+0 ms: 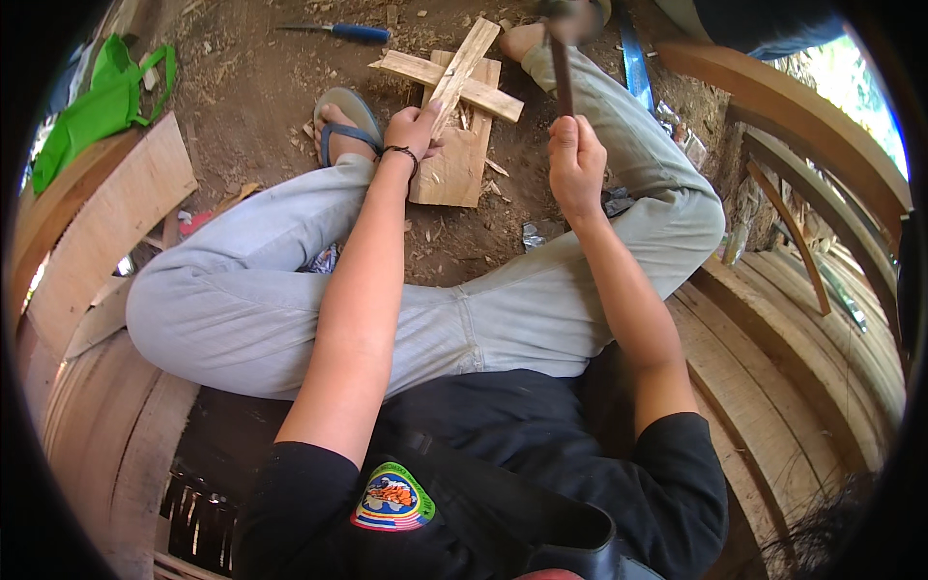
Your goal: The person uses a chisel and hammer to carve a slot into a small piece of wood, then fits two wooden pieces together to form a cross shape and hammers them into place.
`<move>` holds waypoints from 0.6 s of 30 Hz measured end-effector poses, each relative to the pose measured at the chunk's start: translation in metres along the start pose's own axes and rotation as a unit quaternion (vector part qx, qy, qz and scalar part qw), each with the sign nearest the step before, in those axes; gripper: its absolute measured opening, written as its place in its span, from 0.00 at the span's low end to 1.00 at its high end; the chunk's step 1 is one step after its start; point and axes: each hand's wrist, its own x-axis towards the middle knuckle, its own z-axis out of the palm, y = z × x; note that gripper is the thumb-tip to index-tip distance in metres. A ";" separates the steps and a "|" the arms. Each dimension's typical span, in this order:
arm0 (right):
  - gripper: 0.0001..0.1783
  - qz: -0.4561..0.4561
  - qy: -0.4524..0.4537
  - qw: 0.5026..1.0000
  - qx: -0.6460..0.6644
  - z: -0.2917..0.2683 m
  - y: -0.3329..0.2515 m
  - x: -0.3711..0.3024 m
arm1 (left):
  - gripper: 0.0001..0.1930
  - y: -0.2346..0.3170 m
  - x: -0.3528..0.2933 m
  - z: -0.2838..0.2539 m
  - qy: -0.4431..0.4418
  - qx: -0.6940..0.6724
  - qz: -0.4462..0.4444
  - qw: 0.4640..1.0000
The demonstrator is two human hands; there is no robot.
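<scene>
My left hand (414,131) is closed round the near end of a wooden strip (466,70). This strip slants up and away, lying crosswise over a second wooden piece (483,95). Beneath both rests a wider, flat wooden board (452,169) on the ground between my legs. My right hand (577,162) grips the dark handle of a hammer (562,79), held upright to the right of the board; its head is smeared by motion at the top of the view.
A blue-handled pointed tool (358,33) and a blue saw-like blade (634,63) lie on the chip-strewn ground. A green bag (92,101) hangs at the left. Curved wooden ribs (802,106) and planks (773,387) surround me. A sandal (350,116) is on my left foot.
</scene>
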 end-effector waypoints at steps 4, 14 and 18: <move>0.20 -0.020 -0.024 0.998 -0.048 0.007 -0.008 -0.004 | 0.30 -0.011 0.018 -0.019 0.147 0.307 0.162 0.926; 0.17 -0.050 0.015 0.997 -0.065 0.000 -0.016 -0.007 | 0.27 0.012 -0.005 -0.006 0.058 0.502 0.152 0.849; 0.17 -0.057 0.033 0.997 -0.042 -0.013 -0.050 -0.016 | 0.26 0.003 -0.002 -0.006 0.086 0.473 0.148 0.865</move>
